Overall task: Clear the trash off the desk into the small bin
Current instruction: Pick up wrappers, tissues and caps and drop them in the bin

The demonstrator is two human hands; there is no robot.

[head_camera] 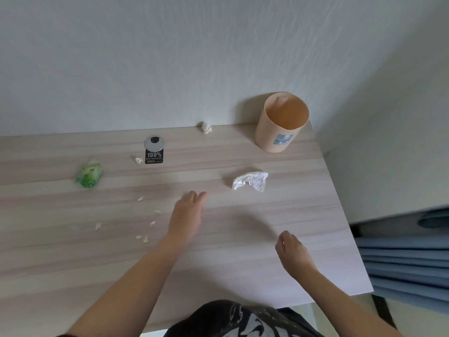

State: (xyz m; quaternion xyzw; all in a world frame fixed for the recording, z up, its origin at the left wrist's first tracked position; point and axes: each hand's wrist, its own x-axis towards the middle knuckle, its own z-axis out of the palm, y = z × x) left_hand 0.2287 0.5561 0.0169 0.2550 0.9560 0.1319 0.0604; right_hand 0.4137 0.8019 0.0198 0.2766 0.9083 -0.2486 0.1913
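Note:
A small peach bin [279, 132] stands upright at the desk's back right corner, its mouth showing nothing inside. A crumpled clear plastic wrapper [251, 181] lies in front of it. My left hand [187, 212] reaches flat over the desk, fingers together and empty, its tips just left of that wrapper. My right hand [291, 251] hovers lower right, fingers loosely curled, holding nothing. A crumpled green wrapper [89, 177] sits far left. A small paper ball [206, 127] rests by the wall, a white scrap [138, 160] near the black tag, and several pale crumbs [145, 239] left of my left forearm.
A black tag reading 100% [154, 156] lies below a grey cable grommet [154, 143]. The wood desk [243, 276] ends at the right edge, beyond which blue fabric [403, 263] hangs. A grey wall backs the desk.

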